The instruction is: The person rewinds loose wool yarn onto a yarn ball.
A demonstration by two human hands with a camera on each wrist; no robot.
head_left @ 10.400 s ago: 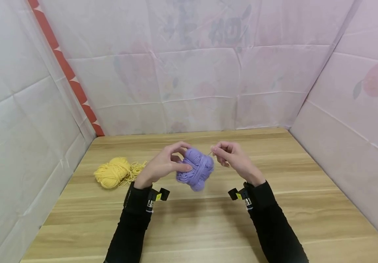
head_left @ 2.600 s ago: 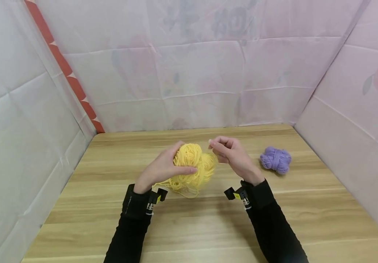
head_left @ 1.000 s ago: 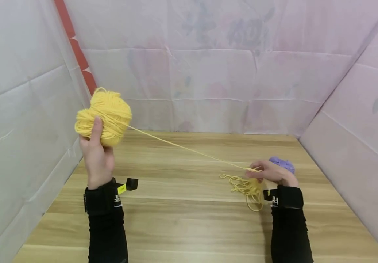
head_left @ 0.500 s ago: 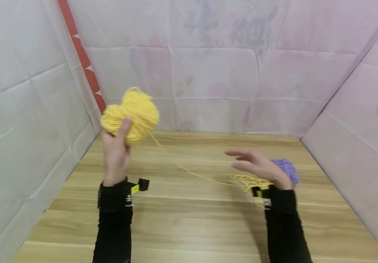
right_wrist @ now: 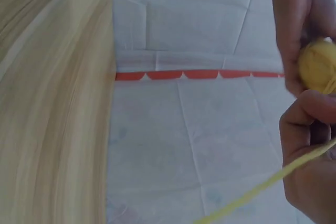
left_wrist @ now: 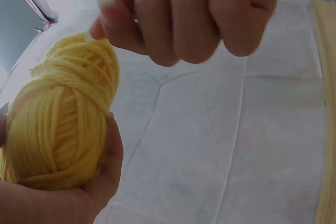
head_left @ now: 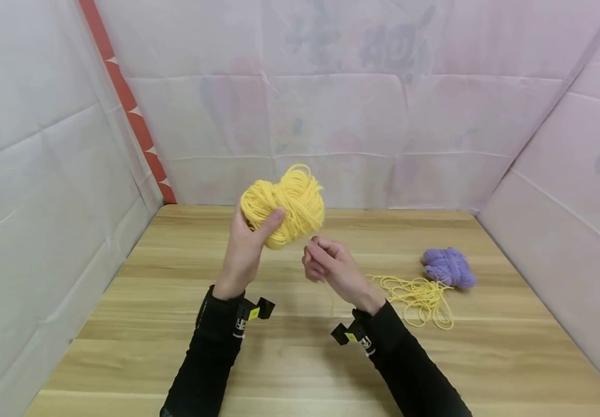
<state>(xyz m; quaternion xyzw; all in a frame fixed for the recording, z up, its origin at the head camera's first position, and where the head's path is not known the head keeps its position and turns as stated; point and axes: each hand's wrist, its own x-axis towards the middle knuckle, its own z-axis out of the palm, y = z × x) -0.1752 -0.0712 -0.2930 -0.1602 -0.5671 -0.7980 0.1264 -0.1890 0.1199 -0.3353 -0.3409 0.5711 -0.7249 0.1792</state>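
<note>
Above the table (head_left: pixel 279 370), the left hand (head_left: pixel 241 252) is gripping the yellow skein (head_left: pixel 295 202) while the right hand (head_left: pixel 339 270), curled, is holding a yellow strand (right_wrist: pixel 262 188). The yellow strand is apparently being wound on, the next turn probably calling for even tension. Loose yellow loops (head_left: pixel 419 294) are lying rightward, just beside the purple skein (head_left: pixel 448 268).

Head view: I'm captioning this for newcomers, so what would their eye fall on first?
Most likely the bright yellow skein, held up near the centre in the left hand, with the right hand just below and to the right. Next, a loose yellow tangle spreads on the table to the right, in front of the purple skein, whose colour stands out against the pale wood.
</note>
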